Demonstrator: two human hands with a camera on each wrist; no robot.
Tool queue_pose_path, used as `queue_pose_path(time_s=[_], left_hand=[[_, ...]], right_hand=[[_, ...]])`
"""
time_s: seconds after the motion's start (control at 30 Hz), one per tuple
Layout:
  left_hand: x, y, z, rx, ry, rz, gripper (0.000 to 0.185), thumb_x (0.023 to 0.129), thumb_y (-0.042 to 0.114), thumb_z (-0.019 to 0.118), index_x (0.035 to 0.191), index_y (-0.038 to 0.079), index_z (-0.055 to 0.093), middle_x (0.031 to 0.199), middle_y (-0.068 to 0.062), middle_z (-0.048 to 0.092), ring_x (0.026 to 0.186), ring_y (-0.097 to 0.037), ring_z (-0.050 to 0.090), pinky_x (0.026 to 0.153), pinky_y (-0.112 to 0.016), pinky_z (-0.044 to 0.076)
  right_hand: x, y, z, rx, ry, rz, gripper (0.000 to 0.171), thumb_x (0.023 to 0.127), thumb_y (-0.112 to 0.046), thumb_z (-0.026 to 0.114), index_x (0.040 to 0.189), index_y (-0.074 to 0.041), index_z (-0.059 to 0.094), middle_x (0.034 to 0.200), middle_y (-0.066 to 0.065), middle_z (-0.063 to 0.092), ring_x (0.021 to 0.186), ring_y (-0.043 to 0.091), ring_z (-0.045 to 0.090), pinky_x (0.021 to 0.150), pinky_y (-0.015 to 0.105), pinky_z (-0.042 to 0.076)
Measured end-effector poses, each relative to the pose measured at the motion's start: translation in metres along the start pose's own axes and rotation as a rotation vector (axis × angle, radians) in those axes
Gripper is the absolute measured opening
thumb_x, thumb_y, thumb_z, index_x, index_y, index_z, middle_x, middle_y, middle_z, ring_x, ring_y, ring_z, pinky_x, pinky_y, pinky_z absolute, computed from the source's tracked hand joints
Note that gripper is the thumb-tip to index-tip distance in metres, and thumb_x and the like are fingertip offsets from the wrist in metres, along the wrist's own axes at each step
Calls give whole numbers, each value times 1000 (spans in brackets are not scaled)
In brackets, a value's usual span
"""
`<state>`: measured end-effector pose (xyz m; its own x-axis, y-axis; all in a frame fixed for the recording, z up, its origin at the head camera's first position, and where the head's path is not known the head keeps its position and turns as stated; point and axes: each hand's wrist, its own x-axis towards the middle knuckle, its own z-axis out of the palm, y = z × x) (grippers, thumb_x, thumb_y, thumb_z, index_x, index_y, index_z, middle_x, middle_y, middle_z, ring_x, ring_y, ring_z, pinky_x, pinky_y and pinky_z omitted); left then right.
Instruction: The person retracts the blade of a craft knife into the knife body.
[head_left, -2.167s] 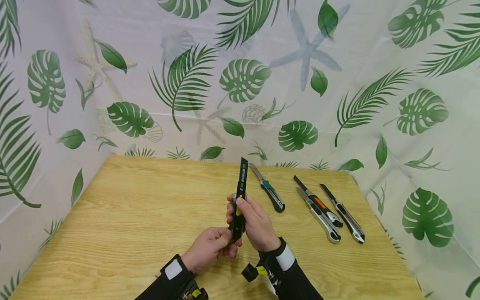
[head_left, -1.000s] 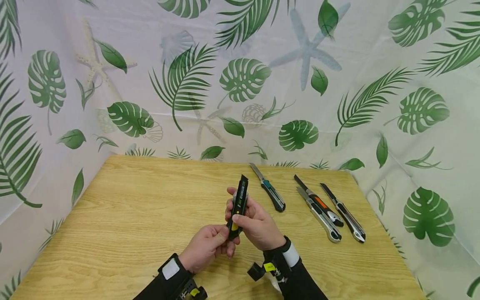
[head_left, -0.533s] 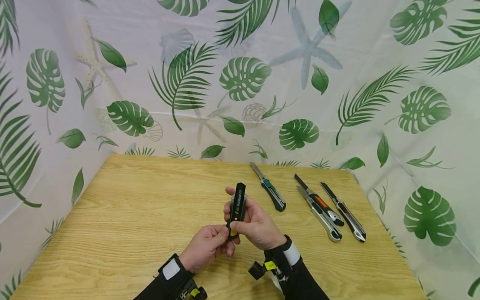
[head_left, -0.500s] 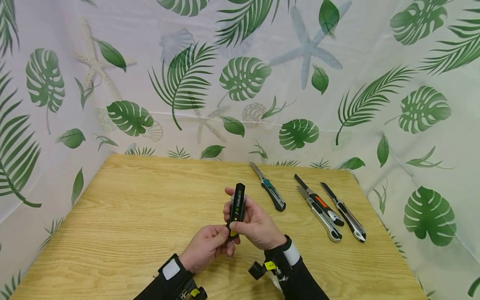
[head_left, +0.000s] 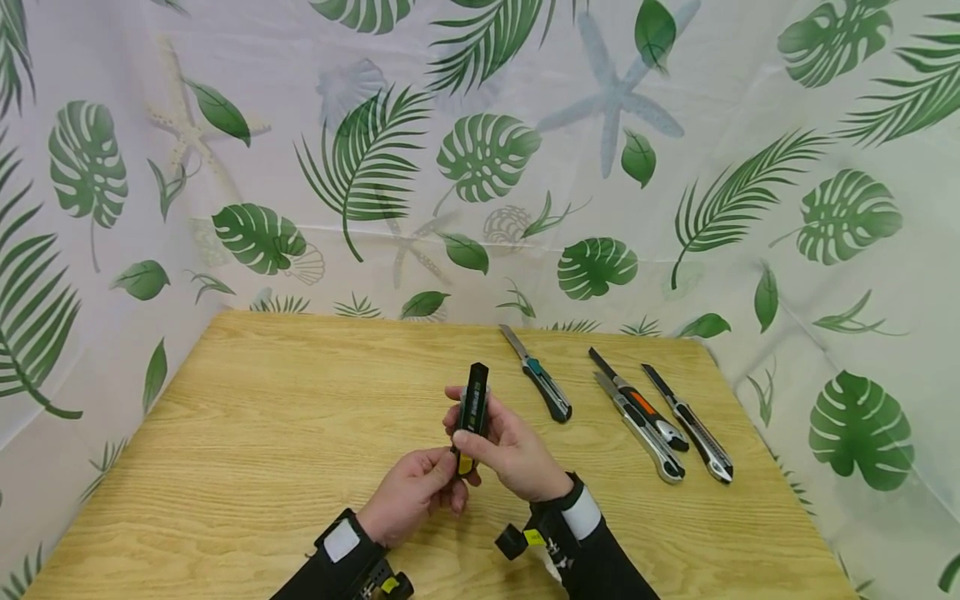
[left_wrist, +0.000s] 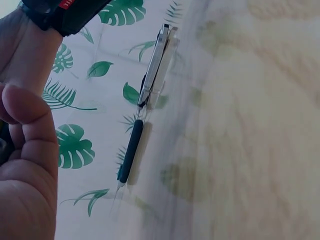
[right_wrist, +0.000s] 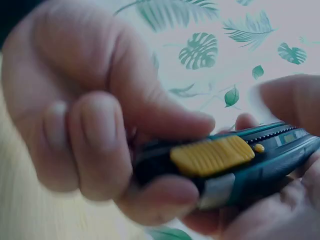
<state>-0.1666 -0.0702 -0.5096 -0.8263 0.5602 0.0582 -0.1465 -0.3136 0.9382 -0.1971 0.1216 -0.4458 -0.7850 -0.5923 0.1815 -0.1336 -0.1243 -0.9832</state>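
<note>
A black box cutter (head_left: 473, 408) with a yellow slider (right_wrist: 212, 156) stands tilted up between both hands, with no blade showing past its tip. My left hand (head_left: 408, 493) pinches its lower end between thumb and fingers. The right hand (head_left: 517, 454) holds the body from the right, fingers behind it and thumb across the front in the head view. Close up in the right wrist view, the left hand (right_wrist: 85, 95) grips the end near the slider, while the blurred right thumb (right_wrist: 295, 100) hangs over the body. The left wrist view shows only part of the left hand (left_wrist: 30, 165).
Several more box cutters lie to the right on the wooden table (head_left: 262, 433): a teal one (head_left: 547, 392), an orange-and-black one (head_left: 645, 408) overlapping a silver one (head_left: 652, 450), and a dark-and-silver one (head_left: 703, 442). A leaf-patterned sheet (head_left: 300, 150) hangs behind.
The dark blade has slid back into the box cutter, its slider moving down toward the left hand. The right thumb moved down with it, and has since risen slightly. The other cutters stay put.
</note>
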Motion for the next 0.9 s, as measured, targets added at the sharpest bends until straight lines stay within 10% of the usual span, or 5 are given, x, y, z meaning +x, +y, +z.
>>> queue_pose_path(time_s=[0.27,0.47,0.67,0.9], left_hand=[[1,10,-1,277,278,14,46,108,39,50,121,-3,63,98,-15,68,74,-18,63,70,-29,54],[0,17,3,919,498,253,52,88,38,81,129,9,66,109,-2,66,90,-18,63,74,-31,55],[-1,24,11,1375,536,490,55,77,28,92,121,4,69,108,-5,65,100,-19,63,81,-34,57],[4,35,-12,1371,597,305,39,83,25,86,114,4,75,89,-2,63,75,-14,58,63,-29,52]], right_hand=[[-2,1,-4,-105,319,86,38,106,-29,57,136,-5,62,117,16,63,93,23,60,84,32,51],[1,6,-1,-59,390,111,36,103,-26,64,127,-1,67,117,17,68,84,21,67,79,33,57],[3,12,4,-84,378,127,36,103,-26,64,126,1,67,112,18,69,89,25,69,82,40,58],[2,13,4,-113,322,170,42,103,-27,65,133,2,63,112,19,69,98,35,68,84,43,58]])
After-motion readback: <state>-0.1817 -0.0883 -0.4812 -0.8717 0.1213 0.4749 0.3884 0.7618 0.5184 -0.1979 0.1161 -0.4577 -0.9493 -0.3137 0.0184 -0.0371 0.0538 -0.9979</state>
